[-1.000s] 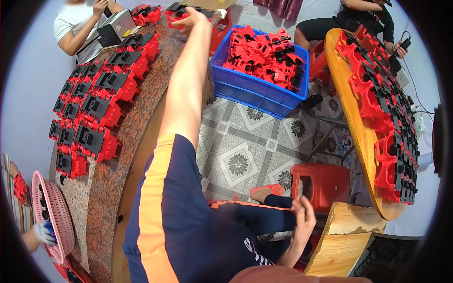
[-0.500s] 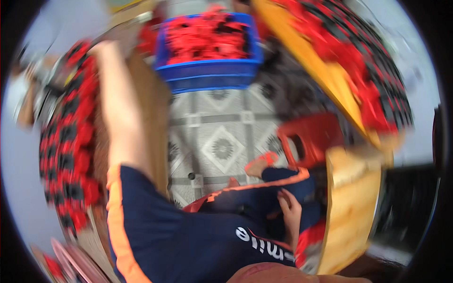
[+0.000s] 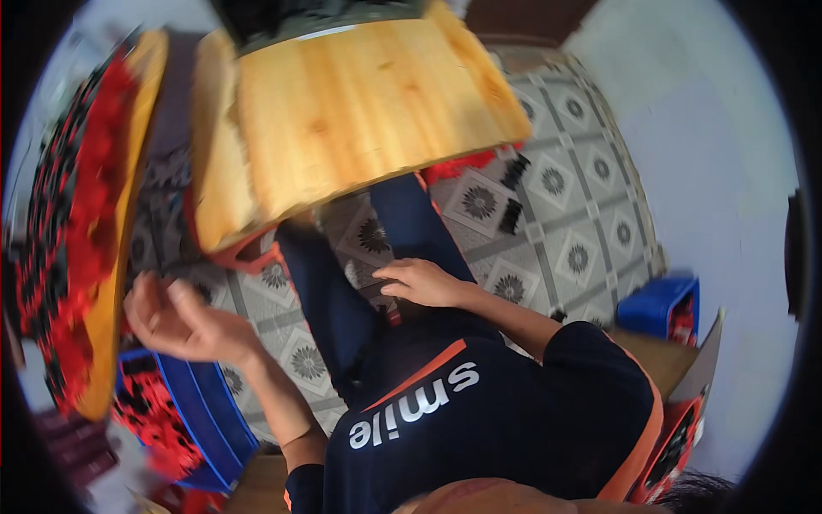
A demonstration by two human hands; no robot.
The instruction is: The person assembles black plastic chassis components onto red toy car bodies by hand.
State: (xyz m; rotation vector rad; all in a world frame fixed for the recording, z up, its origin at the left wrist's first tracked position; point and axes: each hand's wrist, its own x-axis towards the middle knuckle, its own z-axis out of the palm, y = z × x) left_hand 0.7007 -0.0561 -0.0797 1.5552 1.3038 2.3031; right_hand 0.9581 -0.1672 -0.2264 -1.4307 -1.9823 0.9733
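My left hand (image 3: pixel 187 324) is raised beside the long orange-yellow board on the left, palm turned up and fingers loosely bent apart. Nothing shows in it. Red and black pieces (image 3: pixel 94 188) lie heaped along that board. Below the hand stands a blue crate (image 3: pixel 210 403) filled with more red and black pieces. My right hand (image 3: pixel 419 283) is over my lap, fingers stretched out and holding nothing visible. Ahead of me is a pale wooden tabletop (image 3: pixel 368 111).
A dark object (image 3: pixel 325 17) stands at the tabletop's far edge. Beneath that table show red material (image 3: pixel 462 164) and small black pieces (image 3: pixel 512 216) on the patterned tile floor. A blue bin (image 3: pixel 659 307) sits at right near the wall. A red stool (image 3: pixel 248 254) is partly under the table.
My view has swung right, so the crate has gone from ahead to the lower left and the wooden tabletop now lies ahead. My left arm, stretched over the left-hand pieces before, is now bent.
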